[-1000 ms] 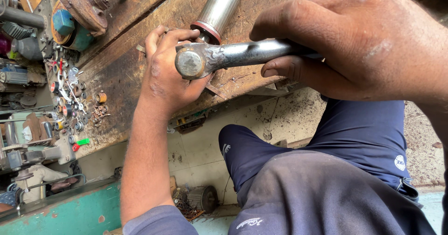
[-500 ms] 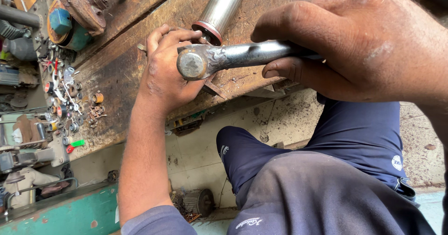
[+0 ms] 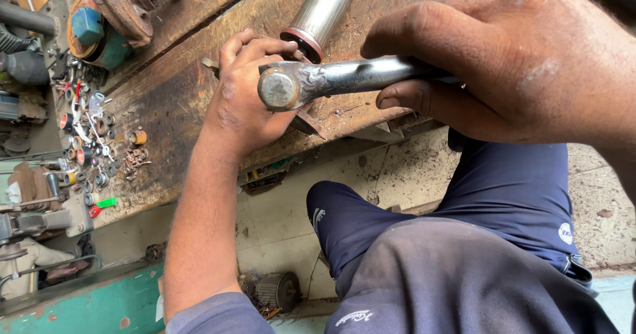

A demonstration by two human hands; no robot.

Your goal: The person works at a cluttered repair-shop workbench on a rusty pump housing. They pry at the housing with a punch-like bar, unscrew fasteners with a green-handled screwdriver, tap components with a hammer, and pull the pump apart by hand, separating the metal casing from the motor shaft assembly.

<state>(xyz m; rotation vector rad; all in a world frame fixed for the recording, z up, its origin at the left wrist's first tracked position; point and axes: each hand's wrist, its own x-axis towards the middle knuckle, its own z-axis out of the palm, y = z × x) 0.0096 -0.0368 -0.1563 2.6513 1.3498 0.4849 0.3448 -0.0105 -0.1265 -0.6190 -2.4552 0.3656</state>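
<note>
The right hand (image 3: 523, 62) is gripping a steel tool handle (image 3: 358, 79), fingers curled shut around it. Beyond, the left hand (image 3: 248, 95) is pinching a part under the tool's head on the wooden bench (image 3: 172, 102), beside a metal cylinder (image 3: 321, 12).

The right hand (image 3: 530, 62) grips the handle of a long steel ratchet wrench (image 3: 338, 79), its round head at nine o'clock. The left hand (image 3: 248, 92) cups that head against the worn wooden workbench (image 3: 172, 102). A shiny metal cylinder (image 3: 321, 12) lies at twelve o'clock.
</note>
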